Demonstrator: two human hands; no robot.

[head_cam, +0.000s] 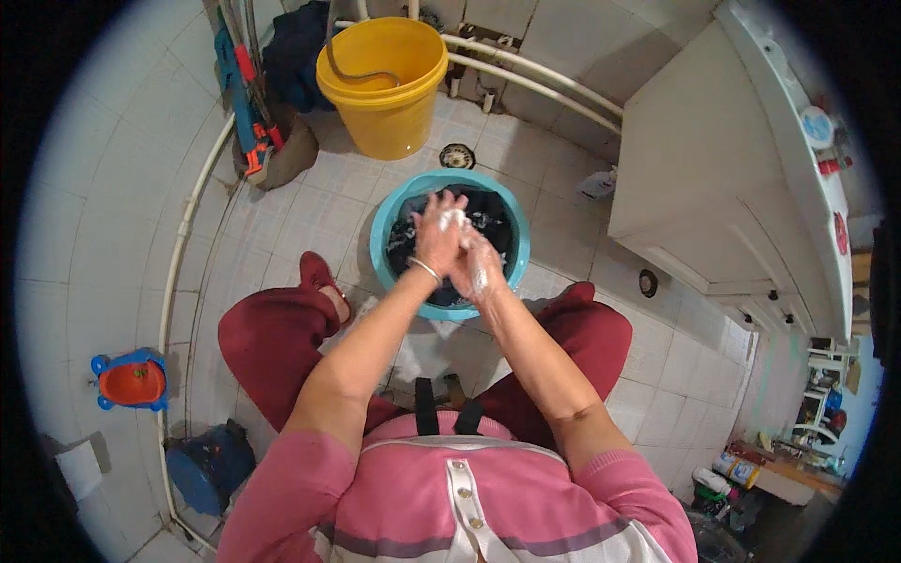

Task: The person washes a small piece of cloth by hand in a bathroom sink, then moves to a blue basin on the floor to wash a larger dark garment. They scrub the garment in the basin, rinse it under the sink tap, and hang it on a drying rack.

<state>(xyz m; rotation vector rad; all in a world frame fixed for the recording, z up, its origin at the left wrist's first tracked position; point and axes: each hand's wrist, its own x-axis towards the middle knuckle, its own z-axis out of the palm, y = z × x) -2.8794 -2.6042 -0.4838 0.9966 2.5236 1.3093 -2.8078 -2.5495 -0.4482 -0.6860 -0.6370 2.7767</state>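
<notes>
A round turquoise plastic basin stands on the floor before me, with dark wet cloth and some white suds inside. Over the cloth, my left hand and my right hand press together. A light-coloured bangle circles my left wrist. The left fingers point away from me, somewhat apart, and lie partly over the right hand. White lather coats the fingers and the side of my right hand. Blur and overlap hide the right fingers and whatever may be between the palms.
Beyond the basin are a round floor drain and a yellow bucket with a hose in it. Long-handled tools stand in a container at the left. A white cabinet is at the right. A blue bin sits at lower left.
</notes>
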